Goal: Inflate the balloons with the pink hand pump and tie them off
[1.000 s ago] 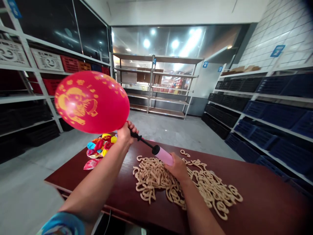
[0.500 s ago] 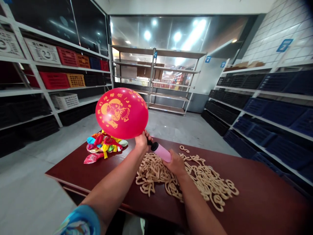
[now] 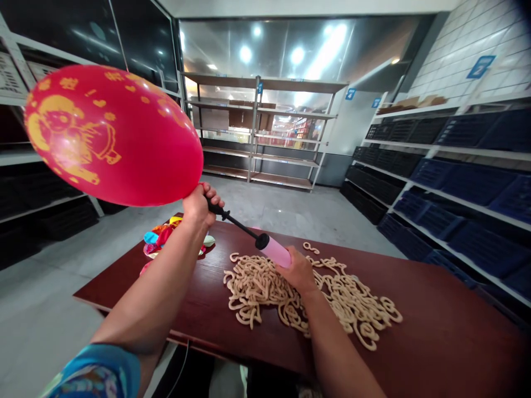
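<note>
A big red balloon with yellow printing fills the upper left, inflated. My left hand is closed round its neck and the black nozzle end of a hand pump. The pump's black rod is drawn out toward the pink barrel, which my right hand grips just above the table. Under that hand lies a heap of beige curly clips on the dark red table.
A pile of flat coloured balloons lies at the table's far left corner. Shelving with crates lines both walls, dark blue bins on the right. An open metal rack stands at the back across grey floor.
The pump has been pulled out: my left hand and the balloon moved up and left, away from the barrel, baring the rod. The balloon looks larger in view. My right hand stayed put.
</note>
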The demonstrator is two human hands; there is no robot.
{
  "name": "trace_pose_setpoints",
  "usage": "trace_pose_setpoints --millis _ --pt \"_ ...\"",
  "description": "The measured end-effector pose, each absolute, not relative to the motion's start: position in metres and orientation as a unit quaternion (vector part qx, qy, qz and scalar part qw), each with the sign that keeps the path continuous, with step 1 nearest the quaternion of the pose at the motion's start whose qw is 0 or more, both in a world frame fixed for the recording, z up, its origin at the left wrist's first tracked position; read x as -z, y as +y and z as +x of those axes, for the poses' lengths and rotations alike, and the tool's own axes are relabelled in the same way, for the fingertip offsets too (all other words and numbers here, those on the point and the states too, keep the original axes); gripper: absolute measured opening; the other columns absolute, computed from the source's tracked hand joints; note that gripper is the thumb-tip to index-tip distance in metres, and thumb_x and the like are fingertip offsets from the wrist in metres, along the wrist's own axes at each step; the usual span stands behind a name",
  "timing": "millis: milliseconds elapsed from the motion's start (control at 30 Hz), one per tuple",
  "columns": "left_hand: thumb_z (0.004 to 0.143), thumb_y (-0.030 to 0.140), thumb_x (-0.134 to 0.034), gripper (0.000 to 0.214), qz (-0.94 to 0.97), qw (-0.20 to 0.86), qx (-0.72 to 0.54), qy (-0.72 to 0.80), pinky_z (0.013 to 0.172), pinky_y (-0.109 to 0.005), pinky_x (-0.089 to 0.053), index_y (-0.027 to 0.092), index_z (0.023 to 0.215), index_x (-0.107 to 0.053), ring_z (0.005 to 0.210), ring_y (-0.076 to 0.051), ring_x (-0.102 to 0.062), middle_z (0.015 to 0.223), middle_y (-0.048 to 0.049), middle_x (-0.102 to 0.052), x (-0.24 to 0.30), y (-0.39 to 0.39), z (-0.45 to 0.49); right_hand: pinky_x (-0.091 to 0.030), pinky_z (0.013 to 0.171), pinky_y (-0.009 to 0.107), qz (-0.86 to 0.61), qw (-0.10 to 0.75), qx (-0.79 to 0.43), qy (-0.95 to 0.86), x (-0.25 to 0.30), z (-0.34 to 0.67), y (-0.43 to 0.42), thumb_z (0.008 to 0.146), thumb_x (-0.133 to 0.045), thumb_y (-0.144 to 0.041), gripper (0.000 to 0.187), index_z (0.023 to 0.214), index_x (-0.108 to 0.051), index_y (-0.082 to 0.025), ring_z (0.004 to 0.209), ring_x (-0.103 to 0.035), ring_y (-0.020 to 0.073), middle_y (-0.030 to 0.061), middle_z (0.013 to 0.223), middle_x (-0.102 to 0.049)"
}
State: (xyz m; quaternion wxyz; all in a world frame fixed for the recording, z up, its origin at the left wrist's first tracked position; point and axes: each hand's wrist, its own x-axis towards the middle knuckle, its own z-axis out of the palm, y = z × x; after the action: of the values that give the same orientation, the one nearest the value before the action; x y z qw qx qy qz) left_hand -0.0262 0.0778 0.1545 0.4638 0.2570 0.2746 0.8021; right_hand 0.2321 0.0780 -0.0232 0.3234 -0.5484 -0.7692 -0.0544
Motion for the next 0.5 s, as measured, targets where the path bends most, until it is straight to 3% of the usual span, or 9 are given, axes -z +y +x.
trace_pose_setpoints --millis 200,367,500 --pt "0.065 0.014 -0.041 0.011 0.224 0.496 -0.783 0.301 0.037 -0.020 -0.030 0.019 0.059 -0.033 0.033 -0.006 -0.029 0.046 0.0074 -0.027 -0.110 0.091 0.009 -0.034 0.057 0.025 -0.556 0.289 0.072 -0.776 0.026 0.228 0.075 0.065 -0.060 -0.040 0.033 0.089 -0.051 -0.020 0.066 -0.057 0.0177 0.0026 0.074 -0.061" --pt "0.065 0.016 -0.043 0.013 0.179 0.531 -0.767 0.311 0.039 -0.021 -0.032 0.020 0.060 -0.032 0.034 -0.006 -0.032 0.046 0.0076 -0.028 -0.062 0.101 0.044 -0.035 0.059 0.025 -0.545 0.261 0.061 -0.794 0.026 0.226 0.073 0.066 -0.061 -0.050 0.041 0.093 -0.051 -0.020 0.069 -0.057 0.0182 0.0033 0.076 -0.062" --pt "0.067 0.016 -0.044 0.008 0.143 0.537 -0.775 0.301 0.041 -0.022 -0.034 0.020 0.065 -0.038 0.035 -0.007 -0.035 0.048 0.0075 -0.032 -0.052 0.103 0.044 -0.038 0.073 0.031 -0.528 0.270 0.062 -0.803 0.011 0.225 0.067 0.067 -0.060 -0.057 0.062 0.114 -0.047 -0.018 0.088 -0.056 0.0232 0.0098 0.101 -0.060"
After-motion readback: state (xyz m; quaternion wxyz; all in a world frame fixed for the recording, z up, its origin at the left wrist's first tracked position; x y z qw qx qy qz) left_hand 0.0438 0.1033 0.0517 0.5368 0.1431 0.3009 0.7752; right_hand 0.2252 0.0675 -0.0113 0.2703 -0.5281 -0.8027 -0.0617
